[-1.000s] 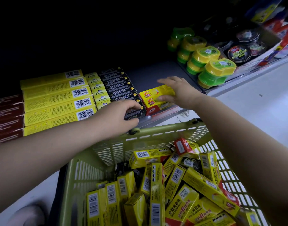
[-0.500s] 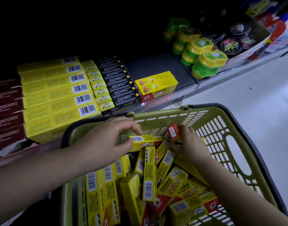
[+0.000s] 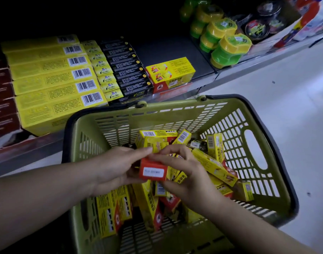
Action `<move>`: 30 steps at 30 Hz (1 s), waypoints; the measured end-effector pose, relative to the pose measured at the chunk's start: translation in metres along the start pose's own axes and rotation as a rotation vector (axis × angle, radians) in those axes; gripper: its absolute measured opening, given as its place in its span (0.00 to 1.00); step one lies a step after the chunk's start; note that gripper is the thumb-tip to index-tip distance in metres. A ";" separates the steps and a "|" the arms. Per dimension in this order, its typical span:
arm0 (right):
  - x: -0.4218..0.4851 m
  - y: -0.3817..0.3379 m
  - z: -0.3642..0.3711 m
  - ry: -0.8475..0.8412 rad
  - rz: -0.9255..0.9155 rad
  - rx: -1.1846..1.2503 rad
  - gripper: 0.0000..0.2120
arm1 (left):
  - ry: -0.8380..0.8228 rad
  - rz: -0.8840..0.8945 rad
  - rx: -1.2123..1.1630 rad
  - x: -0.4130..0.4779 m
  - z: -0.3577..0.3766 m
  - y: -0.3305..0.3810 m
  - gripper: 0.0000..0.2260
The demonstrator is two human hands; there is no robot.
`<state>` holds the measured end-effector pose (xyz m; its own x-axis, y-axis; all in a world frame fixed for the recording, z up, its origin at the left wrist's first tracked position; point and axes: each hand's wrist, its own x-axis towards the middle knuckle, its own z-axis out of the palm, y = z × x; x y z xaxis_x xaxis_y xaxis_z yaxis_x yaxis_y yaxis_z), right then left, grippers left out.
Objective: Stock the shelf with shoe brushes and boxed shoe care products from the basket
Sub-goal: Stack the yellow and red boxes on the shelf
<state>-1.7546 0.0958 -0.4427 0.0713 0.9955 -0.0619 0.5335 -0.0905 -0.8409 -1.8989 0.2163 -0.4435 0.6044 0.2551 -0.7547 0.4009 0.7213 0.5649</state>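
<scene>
A green plastic basket [image 3: 252, 143] on the floor holds several yellow-and-red boxed shoe care products [image 3: 214, 165]. Over its middle, my left hand [image 3: 113, 171] and my right hand [image 3: 186, 176] together hold a small bundle of these boxes [image 3: 153, 171], one red end with a white label facing me. My left fingers curl under and around the bundle; my right fingers pinch it from the right. On the shelf [image 3: 175, 48] beyond the basket stand two stacked yellow-and-red boxes [image 3: 170, 72], next to rows of black boxes [image 3: 128, 70] and long yellow boxes [image 3: 50, 83].
Dark red boxes [image 3: 2, 99] fill the shelf's far left. Round green-and-yellow containers [image 3: 224, 46] and black tins [image 3: 257, 28] sit at the right. A bare dark stretch of shelf lies behind the two stacked boxes. Pale floor [image 3: 285, 92] runs to the right of the basket.
Both hands left the shelf, went down into the basket and gathered boxes; now they hold a bundle together above the pile. The view has tilted further down onto the basket.
</scene>
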 end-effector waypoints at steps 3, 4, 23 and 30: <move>-0.003 0.014 0.007 -0.073 0.058 -0.056 0.30 | 0.040 -0.100 -0.076 0.002 -0.006 -0.012 0.17; -0.002 0.021 0.007 -0.080 0.139 -0.100 0.31 | 0.053 -0.125 -0.078 0.002 -0.008 -0.014 0.17; -0.003 0.022 0.016 -0.001 0.896 0.929 0.36 | -0.181 -0.186 -0.188 0.001 -0.015 -0.010 0.20; 0.000 0.002 0.012 0.085 0.753 1.304 0.17 | -0.142 -0.134 -0.178 -0.001 -0.015 -0.010 0.26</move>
<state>-1.7633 0.0960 -0.4505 0.0513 0.7203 -0.6917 -0.7471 -0.4320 -0.5052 -1.9142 0.2186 -0.4534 0.6496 0.0659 -0.7574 0.3638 0.8478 0.3858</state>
